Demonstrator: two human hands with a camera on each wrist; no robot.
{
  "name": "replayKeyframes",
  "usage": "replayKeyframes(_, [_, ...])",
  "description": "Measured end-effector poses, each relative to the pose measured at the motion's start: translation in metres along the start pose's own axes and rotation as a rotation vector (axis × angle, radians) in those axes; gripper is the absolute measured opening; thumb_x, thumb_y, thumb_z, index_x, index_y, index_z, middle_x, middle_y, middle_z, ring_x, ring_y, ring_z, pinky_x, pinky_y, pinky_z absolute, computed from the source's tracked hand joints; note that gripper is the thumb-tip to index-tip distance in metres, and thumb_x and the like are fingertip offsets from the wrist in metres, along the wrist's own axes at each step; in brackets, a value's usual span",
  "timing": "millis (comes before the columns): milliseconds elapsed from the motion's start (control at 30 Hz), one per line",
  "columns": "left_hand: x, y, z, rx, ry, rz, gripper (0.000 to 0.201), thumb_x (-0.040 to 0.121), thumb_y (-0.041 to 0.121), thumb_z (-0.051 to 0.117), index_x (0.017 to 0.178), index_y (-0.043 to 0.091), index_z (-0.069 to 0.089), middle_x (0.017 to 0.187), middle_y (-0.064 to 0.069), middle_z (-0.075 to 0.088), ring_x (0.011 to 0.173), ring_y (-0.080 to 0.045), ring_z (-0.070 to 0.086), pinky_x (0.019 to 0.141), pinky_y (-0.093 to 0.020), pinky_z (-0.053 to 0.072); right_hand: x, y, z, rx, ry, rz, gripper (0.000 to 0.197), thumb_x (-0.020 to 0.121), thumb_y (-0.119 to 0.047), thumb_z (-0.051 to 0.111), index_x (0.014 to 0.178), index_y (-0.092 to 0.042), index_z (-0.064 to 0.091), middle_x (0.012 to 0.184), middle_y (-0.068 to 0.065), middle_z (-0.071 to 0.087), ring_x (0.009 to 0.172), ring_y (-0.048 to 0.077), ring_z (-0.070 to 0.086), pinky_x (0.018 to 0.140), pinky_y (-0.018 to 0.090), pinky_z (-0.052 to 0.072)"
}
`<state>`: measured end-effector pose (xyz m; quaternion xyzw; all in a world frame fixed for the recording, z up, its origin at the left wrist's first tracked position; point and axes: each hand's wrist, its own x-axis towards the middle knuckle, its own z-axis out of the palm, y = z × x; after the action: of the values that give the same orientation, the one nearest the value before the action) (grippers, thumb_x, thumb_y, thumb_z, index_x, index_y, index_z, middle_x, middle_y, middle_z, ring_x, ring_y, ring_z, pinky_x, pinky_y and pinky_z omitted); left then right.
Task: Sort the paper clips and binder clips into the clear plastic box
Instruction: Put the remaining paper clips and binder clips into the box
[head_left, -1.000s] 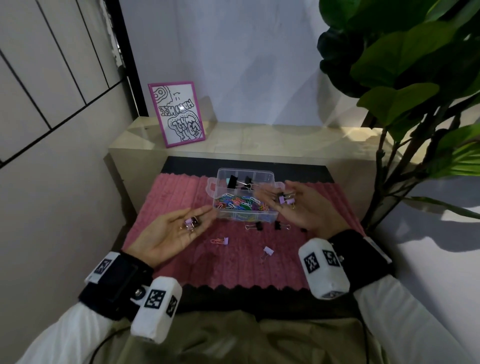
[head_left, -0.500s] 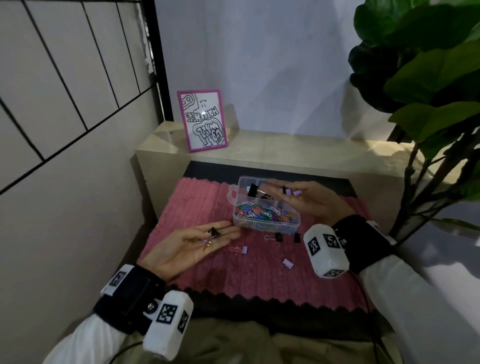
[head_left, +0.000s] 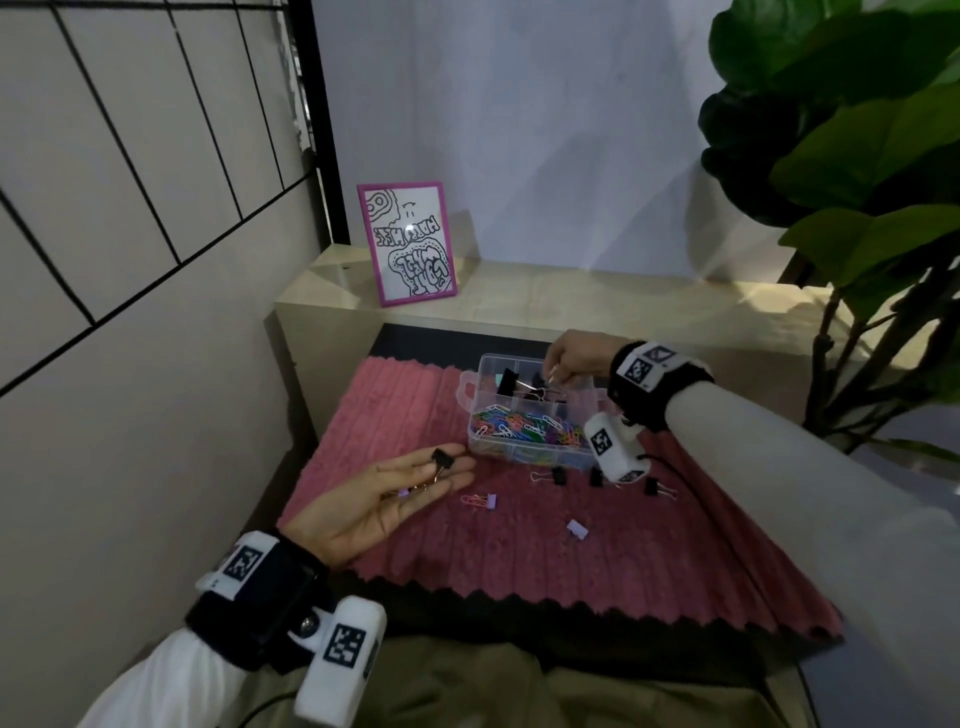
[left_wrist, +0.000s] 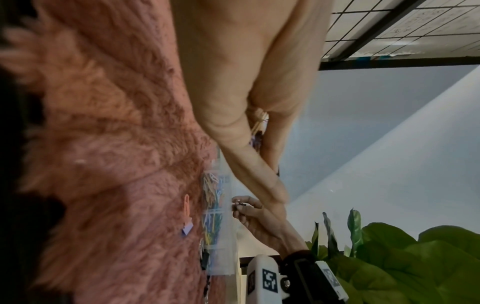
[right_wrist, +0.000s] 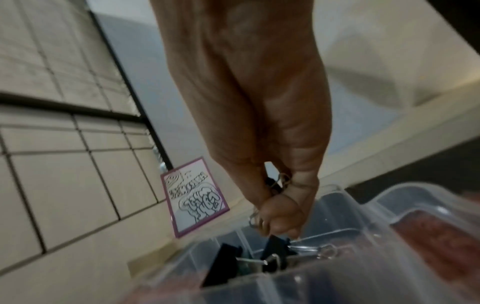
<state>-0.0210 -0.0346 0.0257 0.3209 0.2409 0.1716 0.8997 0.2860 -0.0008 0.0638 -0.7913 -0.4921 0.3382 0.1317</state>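
The right hand (head_left: 574, 358) hovered over the far compartment of the clear plastic box (head_left: 480, 415), its fingertips (right_wrist: 279, 218) pinching the wire handles of what looked like small binder clips; the blur hid how many. Below them large black binder clips (right_wrist: 226, 265) lay in that compartment. The near compartment was filled with coloured paper clips (head_left: 524, 426). The left hand (head_left: 384, 499) lay palm up, fingers straight, on the pink mat (head_left: 623, 561), carrying a black clip (head_left: 441, 458) and a purple clip (head_left: 402, 492). More loose binder clips (head_left: 558, 475) lay on the mat just before the box.
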Motion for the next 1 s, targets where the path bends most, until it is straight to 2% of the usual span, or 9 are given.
replayKeyframes(100, [0.002,0.006,-0.002,-0.102,-0.003,-0.037,0.068,0.052,0.015,0.087,0.111,-0.007,0.061,0.123,-0.026,0.058,0.112,-0.029,0.060,0.083,-0.028,0.056,-0.005,0.005,0.003,-0.281,-0.014,-0.096,0.028,0.078,0.006,0.060,0.104,-0.003,0.067,0.108,0.012,0.066,0.101,0.025,0.062,0.091,0.037,0.052])
replayKeyframes(200, [0.004,0.016,-0.006,-0.220,0.002,-0.081,0.063,0.072,0.020,0.072,0.121,-0.012,0.050,0.128,-0.030,0.051,0.115,-0.033,0.057,0.086,-0.034,0.056,-0.024,0.006,0.000,-0.351,0.130,-0.216,0.029,0.081,0.006,0.054,0.105,-0.006,0.066,0.113,0.011,0.064,0.098,0.021,0.059,0.076,0.027,0.046])
replayKeyframes(333, [0.012,0.024,0.000,-0.137,0.026,-0.126,0.050,0.074,0.002,0.063,0.120,-0.013,0.050,0.125,-0.031,0.053,0.112,-0.033,0.059,0.085,-0.034,0.056,-0.060,0.025,-0.006,-0.221,0.351,-0.348,0.026,0.085,0.005,0.050,0.103,-0.003,0.067,0.102,0.008,0.067,0.085,0.013,0.055,0.060,0.006,0.036])
replayKeyframes(433, [0.026,0.026,0.010,0.065,0.120,-0.179,0.027,0.083,0.006,0.050,0.102,-0.009,0.063,0.098,-0.019,0.066,0.077,-0.019,0.069,0.065,-0.021,0.058,-0.097,0.069,0.000,-0.048,0.457,-0.406,0.012,0.083,0.000,0.060,0.089,-0.005,0.069,0.091,0.010,0.071,0.081,0.016,0.062,0.070,0.006,0.043])
replayKeyframes(500, [0.033,0.029,0.025,0.316,0.134,-0.257,0.021,0.089,0.011,0.043,0.088,0.001,0.062,0.075,-0.007,0.057,0.048,-0.004,0.051,0.041,-0.010,0.044,-0.115,0.106,0.008,-0.013,0.472,-0.302,0.008,0.083,-0.007,0.063,0.085,-0.011,0.069,0.091,0.009,0.070,0.086,0.021,0.064,0.078,0.025,0.047])
replayKeyframes(567, [0.045,0.038,0.039,0.703,0.105,-0.288,0.023,0.095,0.011,0.038,0.080,0.005,0.054,0.065,-0.001,0.049,0.039,-0.001,0.037,0.032,-0.009,0.029,-0.126,0.134,0.018,-0.007,0.411,-0.161,0.008,0.084,-0.008,0.063,0.090,-0.010,0.069,0.096,0.009,0.068,0.089,0.021,0.061,0.079,0.029,0.044])
replayKeyframes(733, [0.100,0.076,0.059,1.910,0.247,-0.064,0.020,0.090,0.015,0.046,0.093,0.003,0.062,0.079,-0.010,0.057,0.064,-0.021,0.054,0.053,-0.023,0.039,-0.137,0.134,0.034,-0.091,0.239,-0.127,0.013,0.084,-0.022,0.066,0.077,-0.017,0.056,0.080,-0.004,0.057,0.078,0.013,0.053,0.058,0.009,0.035])
replayKeyframes(900, [0.142,0.079,0.064,1.515,0.187,-0.143,0.021,0.090,0.001,0.048,0.070,0.005,0.055,0.065,-0.006,0.050,0.036,-0.003,0.047,0.039,-0.013,0.039,-0.127,0.121,0.047,-0.191,0.076,-0.166,0.023,0.079,-0.023,0.071,0.084,-0.018,0.049,0.084,-0.007,0.049,0.083,0.010,0.046,0.063,0.017,0.033])
replayKeyframes(1000, [0.154,0.082,0.068,1.506,0.184,-0.112,0.009,0.086,0.002,0.054,0.078,0.002,0.059,0.070,-0.007,0.055,0.054,-0.010,0.054,0.052,-0.015,0.048,-0.124,0.124,0.044,-0.027,0.067,-0.106,0.017,0.081,-0.011,0.068,0.073,-0.018,0.054,0.073,-0.007,0.053,0.066,0.005,0.050,0.053,0.007,0.042])
